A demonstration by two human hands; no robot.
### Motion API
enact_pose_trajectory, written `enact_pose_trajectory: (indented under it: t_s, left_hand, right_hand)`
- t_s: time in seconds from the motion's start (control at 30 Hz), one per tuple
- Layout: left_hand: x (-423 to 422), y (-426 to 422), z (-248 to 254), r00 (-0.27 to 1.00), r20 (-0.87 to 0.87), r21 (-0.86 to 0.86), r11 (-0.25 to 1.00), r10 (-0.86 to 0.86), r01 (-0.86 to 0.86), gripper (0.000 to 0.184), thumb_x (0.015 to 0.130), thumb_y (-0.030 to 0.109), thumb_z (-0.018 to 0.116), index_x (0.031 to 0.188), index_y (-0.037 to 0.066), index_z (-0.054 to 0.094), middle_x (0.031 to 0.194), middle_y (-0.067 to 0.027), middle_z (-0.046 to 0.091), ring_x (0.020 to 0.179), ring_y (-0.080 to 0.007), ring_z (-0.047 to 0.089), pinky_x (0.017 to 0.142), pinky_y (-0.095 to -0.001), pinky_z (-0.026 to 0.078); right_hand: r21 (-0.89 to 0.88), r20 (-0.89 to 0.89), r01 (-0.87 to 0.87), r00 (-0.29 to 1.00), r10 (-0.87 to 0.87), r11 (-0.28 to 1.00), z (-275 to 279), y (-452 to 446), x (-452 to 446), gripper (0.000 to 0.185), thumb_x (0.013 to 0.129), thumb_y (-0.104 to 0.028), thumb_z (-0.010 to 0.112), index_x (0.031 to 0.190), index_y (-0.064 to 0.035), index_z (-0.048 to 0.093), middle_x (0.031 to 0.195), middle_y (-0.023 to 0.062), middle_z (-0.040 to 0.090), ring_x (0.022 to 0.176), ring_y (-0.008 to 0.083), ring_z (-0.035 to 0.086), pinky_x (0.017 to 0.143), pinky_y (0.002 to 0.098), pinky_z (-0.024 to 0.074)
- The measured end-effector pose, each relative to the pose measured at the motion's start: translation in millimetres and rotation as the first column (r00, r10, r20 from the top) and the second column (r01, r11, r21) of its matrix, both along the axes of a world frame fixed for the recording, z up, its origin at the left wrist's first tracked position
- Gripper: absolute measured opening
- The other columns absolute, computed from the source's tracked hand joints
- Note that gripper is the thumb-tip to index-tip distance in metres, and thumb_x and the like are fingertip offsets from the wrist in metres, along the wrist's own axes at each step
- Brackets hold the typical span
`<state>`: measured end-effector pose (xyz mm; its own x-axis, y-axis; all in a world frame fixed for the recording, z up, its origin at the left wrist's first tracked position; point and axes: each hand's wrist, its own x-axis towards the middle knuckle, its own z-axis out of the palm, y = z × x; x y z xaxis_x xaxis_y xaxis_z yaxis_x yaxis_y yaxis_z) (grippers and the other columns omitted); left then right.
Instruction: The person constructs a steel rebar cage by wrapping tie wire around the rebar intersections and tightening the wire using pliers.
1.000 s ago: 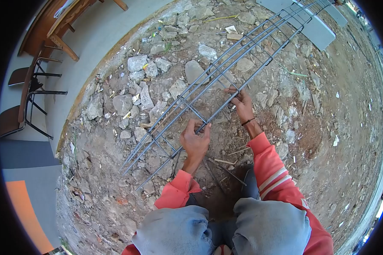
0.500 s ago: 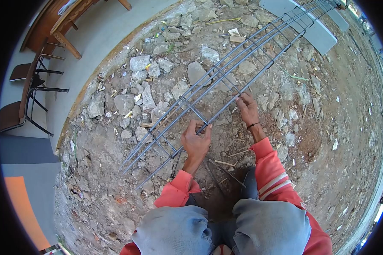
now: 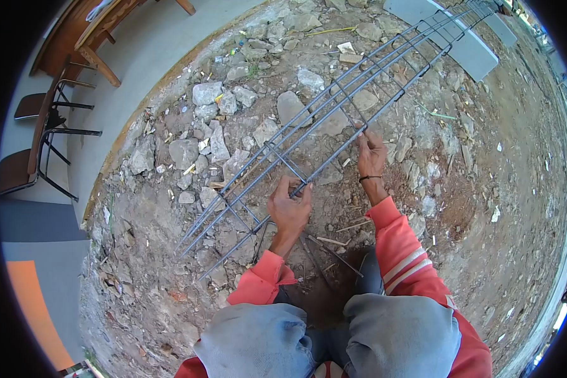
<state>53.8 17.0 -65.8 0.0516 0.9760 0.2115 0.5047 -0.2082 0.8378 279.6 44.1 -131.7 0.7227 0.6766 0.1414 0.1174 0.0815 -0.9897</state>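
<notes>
A long rebar cage [image 3: 321,133] of steel bars and square wire stirrups slants across the view, from the lower left up to the far right. My left hand [image 3: 288,211] is closed around its nearest bar, right where one stirrup [image 3: 290,166] crosses. Farther up the same bar, my right hand [image 3: 371,151] pinches the corner of another stirrup [image 3: 354,111]. The fingertips of both hands are partly hidden by the bars. Loose thin rods [image 3: 336,256] lie on the ground between my feet.
Broken stones [image 3: 184,153] and rubble cover the dirt. Beneath the cage's far end are pale flat boards [image 3: 466,53]. To the left, a paved floor [image 3: 129,69] holds chairs [image 3: 38,135] and a wooden table [image 3: 101,38]. My bent knees [image 3: 258,337] are close below.
My right hand has moved up and slightly right along the near bar, and the stirrup in it has slid the same way. My left hand has stayed nearly still.
</notes>
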Motion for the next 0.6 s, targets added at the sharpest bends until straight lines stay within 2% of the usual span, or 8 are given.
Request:
enact_pose_trajectory:
  t_s: [0.13,0.23,0.33,0.43,0.5,0.53,0.6]
  left_hand:
    - [-0.4,1.7,-0.5,1.000,0.027,-0.001,1.000,0.003,-0.003,0.023,0.076,0.016,0.080,0.084,0.005,0.061,0.072,-0.0078,0.067,0.063,-0.0209,0.066,0.060,-0.0332,0.049]
    - [0.2,0.8,0.4,1.000,0.017,0.018,1.000,-0.006,0.006,0.023,0.076,0.015,0.080,0.084,0.005,0.061,0.072,-0.0076,0.067,0.062,-0.0207,0.065,0.060,-0.0329,0.049]
    - [-0.5,0.2,-1.4,0.999,0.031,0.048,0.999,-0.025,0.024,0.022,0.076,0.015,0.080,0.084,0.005,0.061,0.073,-0.0074,0.067,0.062,-0.0203,0.065,0.060,-0.0327,0.049]
    - [-1.1,-0.2,1.0,0.999,0.027,0.021,1.000,-0.022,0.022,0.022,0.076,0.015,0.080,0.084,0.006,0.061,0.073,-0.0069,0.067,0.063,-0.0200,0.064,0.061,-0.0324,0.049]
    - [-1.2,0.2,2.9,1.000,0.011,0.011,1.000,-0.021,0.021,0.024,0.075,0.014,0.081,0.083,0.005,0.060,0.072,-0.0057,0.066,0.062,-0.0173,0.062,0.063,-0.0315,0.049]
    - [-1.3,0.0,3.7,1.000,0.011,0.011,1.000,-0.018,0.018,0.024,0.075,0.014,0.081,0.083,0.005,0.060,0.072,-0.0057,0.066,0.062,-0.0173,0.062,0.063,-0.0315,0.049]
    - [-0.2,-0.1,4.7,1.000,-0.004,0.017,1.000,-0.013,0.013,0.024,0.075,0.015,0.081,0.083,0.005,0.060,0.072,-0.0057,0.066,0.062,-0.0180,0.062,0.063,-0.0320,0.049]
  right_hand:
    - [0.002,-0.035,0.004,0.999,-0.004,1.000,-3.3,2.8,3.8,0.018,0.092,-0.009,0.066,0.107,-0.0034,0.074,0.090,0.0065,0.061,0.083,0.0139,0.054,0.074,0.0274,0.0442]
    - [0.010,0.039,-0.013,0.999,0.013,1.000,-0.9,0.9,5.7,0.019,0.092,-0.007,0.065,0.108,-0.0045,0.074,0.091,0.0051,0.060,0.084,0.0136,0.054,0.075,0.0280,0.0439]
    - [0.012,-0.011,-0.024,1.000,0.024,1.000,0.4,-2.0,3.6,0.020,0.092,-0.006,0.064,0.109,-0.0047,0.074,0.089,0.0043,0.059,0.085,0.0139,0.054,0.077,0.0288,0.0439]
    - [0.008,0.054,-0.042,0.998,0.042,0.999,2.2,-2.1,4.8,0.019,0.093,-0.006,0.064,0.109,-0.0045,0.074,0.088,0.0029,0.057,0.084,0.0129,0.054,0.075,0.0274,0.0450]
    - [0.101,-0.116,-0.097,0.987,0.109,0.990,3.4,-0.5,5.3,0.019,0.094,-0.004,0.063,0.109,-0.0034,0.074,0.086,0.0011,0.055,0.081,0.0113,0.053,0.071,0.0248,0.0457]
    - [0.101,-0.116,-0.100,0.987,0.112,0.990,3.8,-0.8,6.1,0.019,0.094,-0.004,0.063,0.109,-0.0034,0.074,0.086,0.0011,0.055,0.081,0.0113,0.053,0.071,0.0248,0.0457]
    - [0.064,0.012,-0.117,0.993,0.116,0.991,4.0,-2.1,10.0,0.017,0.094,-0.002,0.062,0.107,-0.0011,0.073,0.087,0.0011,0.055,0.079,0.0102,0.054,0.069,0.0232,0.0473]
